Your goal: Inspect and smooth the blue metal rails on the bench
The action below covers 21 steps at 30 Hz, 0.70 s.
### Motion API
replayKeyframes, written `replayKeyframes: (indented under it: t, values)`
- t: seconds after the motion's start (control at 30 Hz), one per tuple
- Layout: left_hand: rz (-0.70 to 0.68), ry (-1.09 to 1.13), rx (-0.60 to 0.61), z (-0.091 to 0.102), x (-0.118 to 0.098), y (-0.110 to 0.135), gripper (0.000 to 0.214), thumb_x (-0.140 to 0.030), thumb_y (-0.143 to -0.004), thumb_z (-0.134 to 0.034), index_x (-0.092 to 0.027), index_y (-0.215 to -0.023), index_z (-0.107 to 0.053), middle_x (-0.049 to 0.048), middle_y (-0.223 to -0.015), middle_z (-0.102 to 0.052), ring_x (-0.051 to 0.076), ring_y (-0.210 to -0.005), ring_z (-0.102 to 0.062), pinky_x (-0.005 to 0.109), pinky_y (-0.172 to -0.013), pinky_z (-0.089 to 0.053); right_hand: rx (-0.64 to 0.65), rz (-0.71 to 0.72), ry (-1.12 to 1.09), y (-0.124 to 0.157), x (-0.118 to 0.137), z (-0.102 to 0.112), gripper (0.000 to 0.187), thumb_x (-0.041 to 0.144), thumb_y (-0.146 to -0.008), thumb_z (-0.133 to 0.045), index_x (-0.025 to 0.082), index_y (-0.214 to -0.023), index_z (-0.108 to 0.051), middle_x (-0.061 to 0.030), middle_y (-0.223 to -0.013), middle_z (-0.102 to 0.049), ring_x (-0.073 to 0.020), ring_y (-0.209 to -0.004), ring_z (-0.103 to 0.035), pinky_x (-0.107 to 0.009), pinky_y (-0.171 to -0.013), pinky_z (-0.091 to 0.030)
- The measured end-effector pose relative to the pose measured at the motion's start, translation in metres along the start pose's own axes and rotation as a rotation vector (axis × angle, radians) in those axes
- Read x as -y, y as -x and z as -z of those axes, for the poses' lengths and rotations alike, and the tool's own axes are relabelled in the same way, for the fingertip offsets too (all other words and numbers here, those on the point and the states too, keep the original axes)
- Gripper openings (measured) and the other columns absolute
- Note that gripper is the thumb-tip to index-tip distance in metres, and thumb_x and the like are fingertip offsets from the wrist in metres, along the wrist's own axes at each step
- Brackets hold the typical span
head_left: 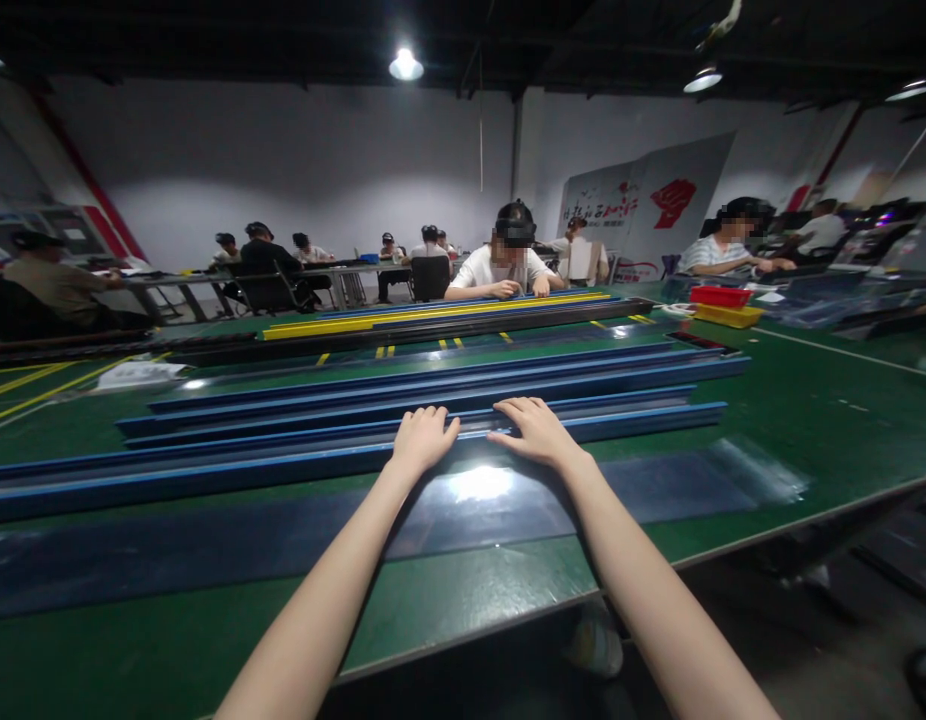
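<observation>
My left hand (422,440) lies over a long blue channel strip (208,465), its fingers over the far edge and its thumb pointing right. Across the same strip, my right hand (536,432) has its fingers over the far side and its thumb on the near side. Both hands grip it from above, a short gap between them. Parts of the strip under the palms are hidden. Right behind it lie more blue channel strips (583,382), side by side. A clear flat plastic sheet (283,535) stretches along the table in front of the strip.
On the green table (823,430), yellow strips (320,328) and dark strips lie farther back. A co-worker (504,255) sits opposite, hands at those strips. Red and yellow bins (725,313) stand at the right. A white plastic bag (140,374) lies left. The table's near edge runs below my forearms.
</observation>
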<state>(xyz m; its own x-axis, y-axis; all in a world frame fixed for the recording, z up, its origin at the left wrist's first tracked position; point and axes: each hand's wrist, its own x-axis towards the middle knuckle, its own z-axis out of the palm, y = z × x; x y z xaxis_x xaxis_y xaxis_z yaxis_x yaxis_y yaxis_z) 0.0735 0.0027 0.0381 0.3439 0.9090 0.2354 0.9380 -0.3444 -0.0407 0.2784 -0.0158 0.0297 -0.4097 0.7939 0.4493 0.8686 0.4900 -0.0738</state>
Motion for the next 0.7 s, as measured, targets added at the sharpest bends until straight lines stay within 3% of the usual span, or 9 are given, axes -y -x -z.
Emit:
replayKeyframes:
  t: [0.7]
  values:
    - [0.006, -0.008, -0.023, -0.0025, 0.0008, 0.0028, 0.043, -0.038, -0.091, -0.024, -0.015, -0.104, -0.057, 0.0112, -0.106, -0.062, 0.025, -0.100, -0.053, 0.036, -0.083, -0.037, 0.049, 0.026, 0.057, -0.0017, -0.0015, -0.0044, 0.058, 0.057, -0.081, -0.045, 0.016, -0.121, -0.053, -0.0129, -0.119, -0.057, -0.0243, -0.108, -0.050, -0.037, -0.090, -0.034]
